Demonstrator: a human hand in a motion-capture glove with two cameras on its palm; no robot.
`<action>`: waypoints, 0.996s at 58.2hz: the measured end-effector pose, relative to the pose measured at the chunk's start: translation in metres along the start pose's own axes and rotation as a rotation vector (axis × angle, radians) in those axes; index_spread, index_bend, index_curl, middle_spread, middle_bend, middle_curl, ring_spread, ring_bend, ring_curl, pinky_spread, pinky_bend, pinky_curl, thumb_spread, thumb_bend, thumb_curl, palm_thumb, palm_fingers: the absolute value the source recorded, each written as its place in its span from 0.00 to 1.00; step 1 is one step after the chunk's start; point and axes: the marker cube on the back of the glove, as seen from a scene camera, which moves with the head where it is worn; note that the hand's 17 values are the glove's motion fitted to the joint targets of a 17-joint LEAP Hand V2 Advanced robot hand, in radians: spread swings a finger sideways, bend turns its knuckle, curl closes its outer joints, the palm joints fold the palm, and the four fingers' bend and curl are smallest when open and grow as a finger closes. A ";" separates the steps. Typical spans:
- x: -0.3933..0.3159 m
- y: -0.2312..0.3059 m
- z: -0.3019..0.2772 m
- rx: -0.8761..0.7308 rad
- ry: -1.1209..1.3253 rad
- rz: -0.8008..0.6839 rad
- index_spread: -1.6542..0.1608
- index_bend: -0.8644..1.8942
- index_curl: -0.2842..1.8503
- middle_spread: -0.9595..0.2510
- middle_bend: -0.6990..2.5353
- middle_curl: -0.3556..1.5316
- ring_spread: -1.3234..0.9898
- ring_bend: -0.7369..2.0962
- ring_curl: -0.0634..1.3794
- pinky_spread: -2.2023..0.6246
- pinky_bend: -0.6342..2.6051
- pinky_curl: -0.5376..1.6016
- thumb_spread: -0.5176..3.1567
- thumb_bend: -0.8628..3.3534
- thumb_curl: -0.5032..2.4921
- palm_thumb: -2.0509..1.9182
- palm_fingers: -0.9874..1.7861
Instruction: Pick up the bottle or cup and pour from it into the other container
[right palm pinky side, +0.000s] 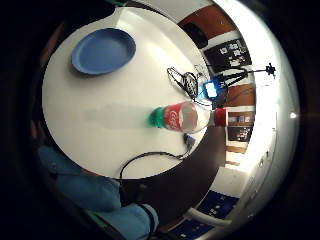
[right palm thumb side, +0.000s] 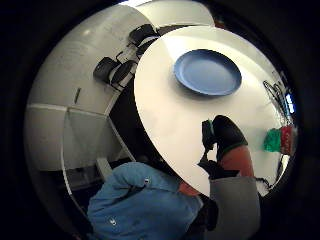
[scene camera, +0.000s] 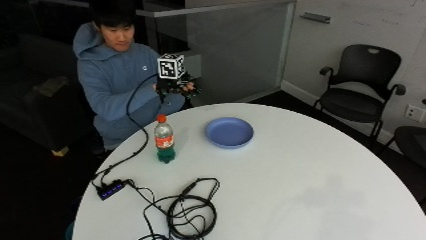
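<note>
The person's gloved right hand (scene camera: 176, 86) is raised in front of the chest, above the near rim of the round white surface (scene camera: 299, 185) and well apart from everything on it. It touches nothing. In the outside view the fingers are small and partly hidden, so whether the grip is spread or curled cannot be told. The thumb side palm view shows a black-gloved finger (right palm thumb side: 226, 132) sticking out over the surface with nothing in it.

The bottle (scene camera: 163, 140) stands upright on the surface, near the edge closest to the person. It is clear plastic with an orange-red cap, a red label around its middle and a green lower part. The bowl (scene camera: 229, 132) sits just beside it, toward the centre of the surface: a shallow, round, matte blue dish. A coil of black cable (scene camera: 190, 210) lies on the surface, apart from both.
</note>
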 end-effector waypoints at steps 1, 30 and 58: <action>-0.004 0.001 -0.001 0.001 -0.037 0.047 0.74 0.37 0.26 0.81 0.27 0.30 0.65 0.36 0.17 0.85 0.33 0.34 0.40 0.26 0.27 0.71 0.48; 0.073 0.049 -0.025 0.083 -0.079 0.224 0.73 0.37 0.27 0.81 0.27 0.34 0.65 0.37 0.21 0.86 0.34 0.36 0.42 0.21 0.30 0.71 0.47; 0.205 0.132 -0.026 0.308 -0.307 0.392 0.72 0.36 0.26 0.82 0.27 0.33 0.66 0.40 0.24 0.86 0.37 0.38 0.42 0.19 0.29 0.68 0.42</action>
